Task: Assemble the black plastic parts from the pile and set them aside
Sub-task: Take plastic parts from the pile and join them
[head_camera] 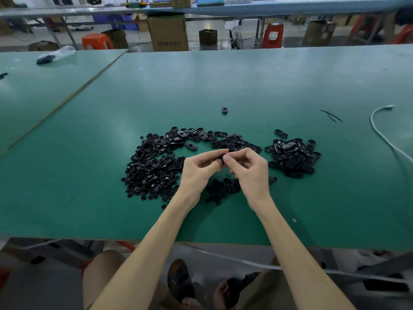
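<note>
sandal (180,280): on a foot under the table, nearer than the pile.
table (67,175): green, bearing the pile; seam to a second green top far left of the pile.
heap (221,186): small black pieces, just right of the pile's near side, below the wrists.
left hand (197,170): just right of the pile, lifted off the table, thumb and fingers curled, pinching the part from the left.
right hand (249,170): farther right of the pile, fingertips meeting those of the left hand, pinching the same part from the right.
part (221,158): small, black, clamped between both hands right of the pile; mostly hidden by fingers, shape unclear.
pile (152,168): many loose black pieces, small round ones mixed with ovals, spread flat.
stack (292,155): black ovals heaped together, well right of the pile, past the right hand.
row (201,136): black ovals curving from the pile's far edge rightward, behind the hands.
lone piece (224,110): black, alone, beyond the pile and to its right.
ties (330,115): thin black strands, far right of the pile, beyond the stack.
cable (380,130): white, far right of the pile, looping toward the near edge.
bag (55,53): clear with dark contents, far beyond and left of the pile.
box (167,32): brown carton on the floor, straight beyond the pile.
stools (97,41): red, on the floor either side of the box, beyond the pile.
</note>
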